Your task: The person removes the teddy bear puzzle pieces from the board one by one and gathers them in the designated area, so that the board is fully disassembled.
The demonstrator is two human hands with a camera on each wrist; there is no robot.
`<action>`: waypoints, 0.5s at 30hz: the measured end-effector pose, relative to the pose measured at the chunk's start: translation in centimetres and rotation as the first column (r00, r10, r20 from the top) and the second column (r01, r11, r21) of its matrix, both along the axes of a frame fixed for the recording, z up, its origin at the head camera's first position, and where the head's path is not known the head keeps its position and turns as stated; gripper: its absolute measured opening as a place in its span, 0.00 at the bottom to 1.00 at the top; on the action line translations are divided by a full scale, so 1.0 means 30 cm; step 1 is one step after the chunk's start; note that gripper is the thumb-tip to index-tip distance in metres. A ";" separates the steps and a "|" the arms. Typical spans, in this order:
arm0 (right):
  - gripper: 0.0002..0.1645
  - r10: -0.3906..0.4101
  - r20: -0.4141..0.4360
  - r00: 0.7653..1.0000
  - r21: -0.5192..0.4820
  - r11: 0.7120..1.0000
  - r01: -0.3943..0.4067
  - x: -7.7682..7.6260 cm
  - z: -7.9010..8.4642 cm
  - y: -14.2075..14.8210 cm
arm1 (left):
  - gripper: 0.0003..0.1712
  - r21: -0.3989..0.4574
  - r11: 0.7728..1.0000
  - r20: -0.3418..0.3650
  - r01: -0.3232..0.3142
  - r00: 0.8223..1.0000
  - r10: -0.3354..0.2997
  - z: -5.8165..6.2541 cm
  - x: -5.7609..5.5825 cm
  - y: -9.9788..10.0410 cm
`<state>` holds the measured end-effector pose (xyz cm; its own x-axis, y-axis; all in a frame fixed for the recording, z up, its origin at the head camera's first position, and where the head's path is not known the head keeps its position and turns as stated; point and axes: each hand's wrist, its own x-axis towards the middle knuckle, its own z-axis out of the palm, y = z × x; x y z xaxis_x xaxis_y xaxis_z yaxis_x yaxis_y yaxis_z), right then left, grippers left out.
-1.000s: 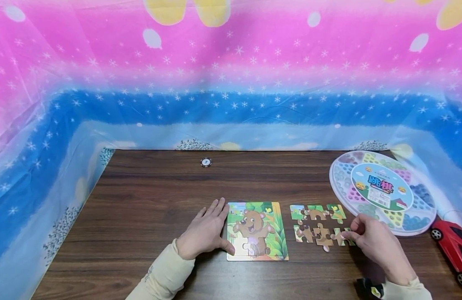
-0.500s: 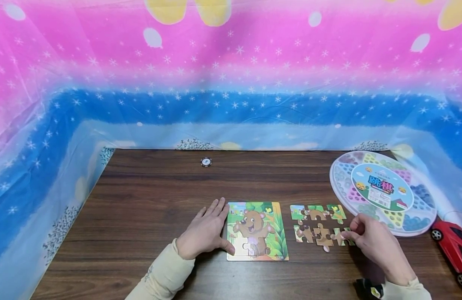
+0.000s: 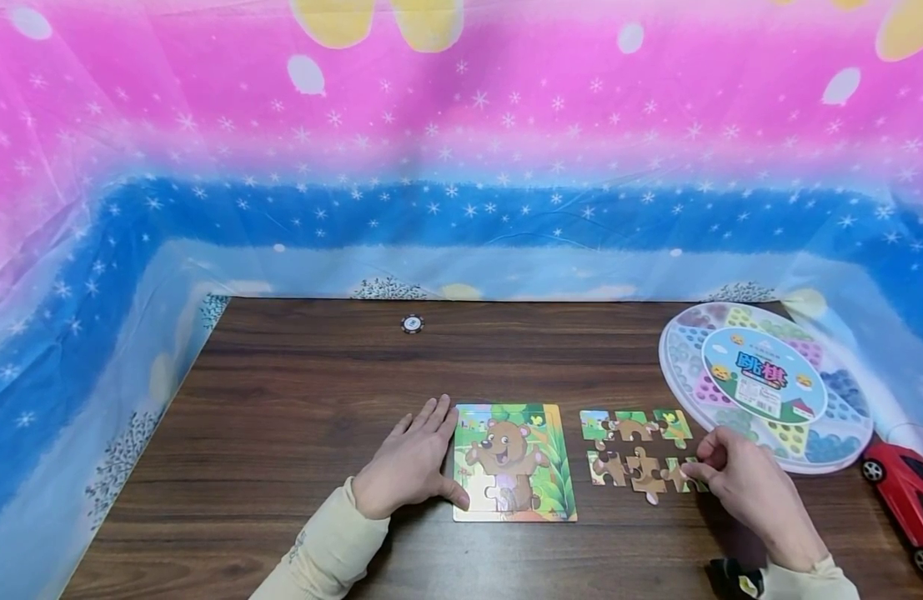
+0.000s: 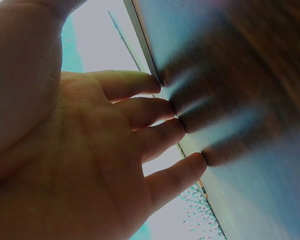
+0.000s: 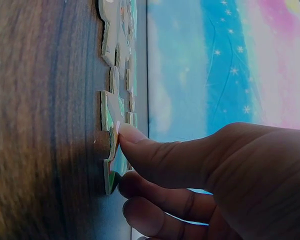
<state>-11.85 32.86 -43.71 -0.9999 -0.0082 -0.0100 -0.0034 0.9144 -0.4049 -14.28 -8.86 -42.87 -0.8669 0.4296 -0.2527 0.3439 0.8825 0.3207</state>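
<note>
A square bear puzzle [image 3: 568, 492] lies on the dark wooden table. My left hand [image 3: 412, 467] rests beside its left edge with fingers stretched out, thumb at the lower left corner. In the left wrist view, the left fingers [image 4: 162, 135] touch the tabletop and the palm holds nothing. To the right, several loose pieces [image 3: 647, 473] lie in two rows. My right hand [image 3: 757, 492] pinches the lower right puzzle piece [image 3: 675, 475] between thumb and curled fingers. That piece [image 5: 110, 112] lies flat on the table in the right wrist view, its far part hidden by the fingers.
A round Chinese checkers set [image 3: 764, 375] sits behind my right hand. A red toy car [image 3: 907, 500] stands at the right edge. Near the back of the table lies a poker chip [image 3: 412, 324]. A black object [image 3: 734, 577] is by the right sleeve. A printed cloth [image 3: 461, 208] surrounds the table.
</note>
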 end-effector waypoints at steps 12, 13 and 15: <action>0.18 -0.042 0.021 0.999 0.013 0.999 0.042 0.000 -0.005 -0.010 | 0.70 -0.006 1.000 -0.005 0.007 1.000 -0.007 0.002 0.001 0.001; 0.18 -0.047 0.019 0.999 0.016 0.999 0.046 0.001 -0.004 -0.011 | 0.70 -0.005 1.000 -0.005 0.007 1.000 -0.007 0.003 0.001 0.001; 0.19 -0.045 0.001 0.999 0.020 0.999 0.045 0.002 -0.003 -0.013 | 0.70 -0.005 1.000 -0.005 0.007 1.000 -0.007 0.004 0.002 0.001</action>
<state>-11.78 32.47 -43.81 -0.9993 0.0366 -0.0113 0.0381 0.9215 -0.3865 -14.23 -8.82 -42.75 -0.8652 0.4345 -0.2503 0.3518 0.8817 0.3145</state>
